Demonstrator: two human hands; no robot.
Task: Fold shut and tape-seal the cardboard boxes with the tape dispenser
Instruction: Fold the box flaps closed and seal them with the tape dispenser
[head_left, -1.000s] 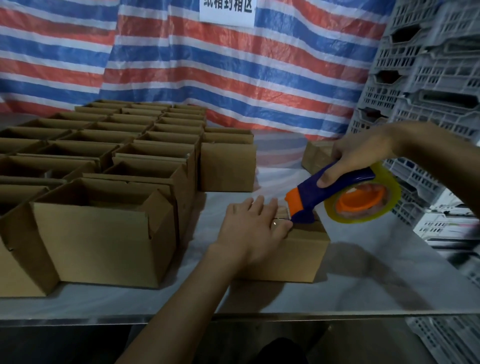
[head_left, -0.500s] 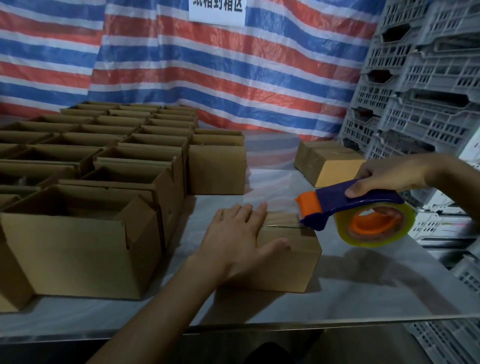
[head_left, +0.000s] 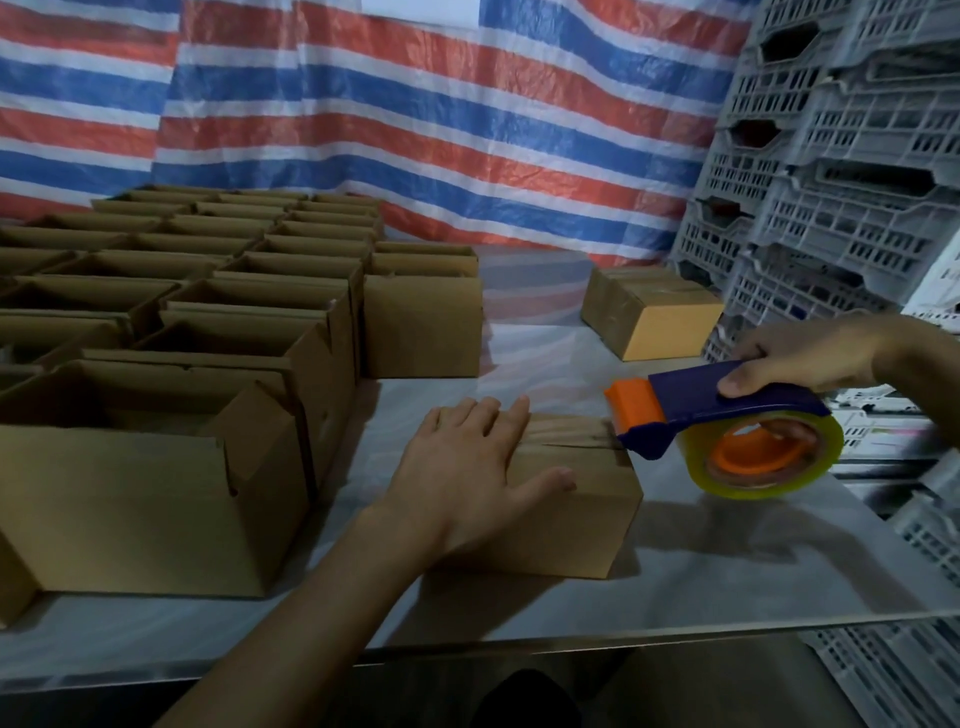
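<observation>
The left hand (head_left: 467, 467) lies flat on the closed box (head_left: 587, 519) near the front edge of the counter (head_left: 727, 561), its fingers (head_left: 488, 415) straight and spread, gripping nothing; the right hand (head_left: 810, 358) curls round the handle of the tape dispenser (head_left: 696, 410), whose orange front meets the right end of the box's top seam; open boxes (head_left: 130, 509) stand in rows over the counter's left side; another closed box (head_left: 654, 317) sits toward the far right corner, beside grey crates (head_left: 841, 218).

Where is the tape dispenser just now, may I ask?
Head view, right of centre: the right hand grips the tape dispenser, its nose at the right end of the closed box.
</observation>
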